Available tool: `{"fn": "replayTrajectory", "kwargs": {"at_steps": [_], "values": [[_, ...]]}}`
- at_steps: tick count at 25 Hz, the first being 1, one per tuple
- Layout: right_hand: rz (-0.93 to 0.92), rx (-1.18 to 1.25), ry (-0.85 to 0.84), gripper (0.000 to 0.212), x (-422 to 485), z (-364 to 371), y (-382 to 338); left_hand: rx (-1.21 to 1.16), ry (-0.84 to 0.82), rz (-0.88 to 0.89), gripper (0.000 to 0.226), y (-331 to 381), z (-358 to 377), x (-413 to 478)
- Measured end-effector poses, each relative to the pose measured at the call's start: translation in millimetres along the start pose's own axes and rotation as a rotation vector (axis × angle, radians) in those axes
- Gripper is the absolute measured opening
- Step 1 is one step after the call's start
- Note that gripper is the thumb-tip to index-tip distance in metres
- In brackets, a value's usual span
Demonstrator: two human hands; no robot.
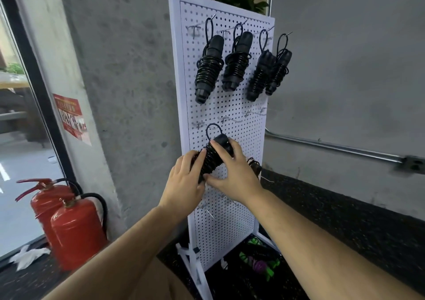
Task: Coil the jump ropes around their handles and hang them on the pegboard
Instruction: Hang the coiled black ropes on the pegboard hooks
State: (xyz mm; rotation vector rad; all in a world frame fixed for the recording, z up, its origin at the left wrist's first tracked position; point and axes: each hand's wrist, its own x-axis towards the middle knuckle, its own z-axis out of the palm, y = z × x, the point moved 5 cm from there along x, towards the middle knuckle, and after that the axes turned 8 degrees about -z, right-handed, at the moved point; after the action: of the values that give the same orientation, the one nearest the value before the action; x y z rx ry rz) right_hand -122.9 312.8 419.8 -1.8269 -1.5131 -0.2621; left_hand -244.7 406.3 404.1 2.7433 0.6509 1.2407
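Hands share 1 coiled jump rope (212,159) in front of the white pegboard (230,106), at mid height, below the top row where 4 hung ropes (236,62) dangle from hooks. The left hand (184,182) has its fingers (197,159) curled round the lower left of the coil. The right hand (234,175) wraps the upper end from the right, its thumb tucked in near the bottom. Both sets of fingers hold the bundle; neither is spread.

The bundle's long axis runs steeply up and down. It leans so that the top end points up and right and the bottom end points down toward the left hand. From the top a small loop (213,128) stands upward, right at a hook (199,124) in the 2nd row; whether it is over the prong I cannot tell.

To do this step well, I judge that the coil should be squeezed so the turns do not slip. The loop should slide fully onto the prong, and the weight should be lowered gently before either hand lets go, so the handles hang straight like the 4 above.
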Motion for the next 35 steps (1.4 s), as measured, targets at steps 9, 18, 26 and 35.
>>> {"fn": "replayTrajectory", "kwargs": {"at_steps": [9, 18, 26, 35], "values": [[-0.091, -0.047, -0.036, 0.076, 4, 29, 18, 0.027, -0.057, -0.022, 0.066, -16, 30, -14], [-0.12, -0.313, -0.055, 0.056, -83, 49, 44, -0.011, -0.12, -0.032, 0.055, 23, 72, -70], [0.125, -0.384, -0.422, 0.05, -200, 126, 135, 0.021, -0.708, -0.027, 0.067, 41, 201, -159], [0.377, -0.269, -0.719, 0.054, -271, 204, 241, 0.12, -1.101, -0.11, 0.072, 11, 326, -227]]}}
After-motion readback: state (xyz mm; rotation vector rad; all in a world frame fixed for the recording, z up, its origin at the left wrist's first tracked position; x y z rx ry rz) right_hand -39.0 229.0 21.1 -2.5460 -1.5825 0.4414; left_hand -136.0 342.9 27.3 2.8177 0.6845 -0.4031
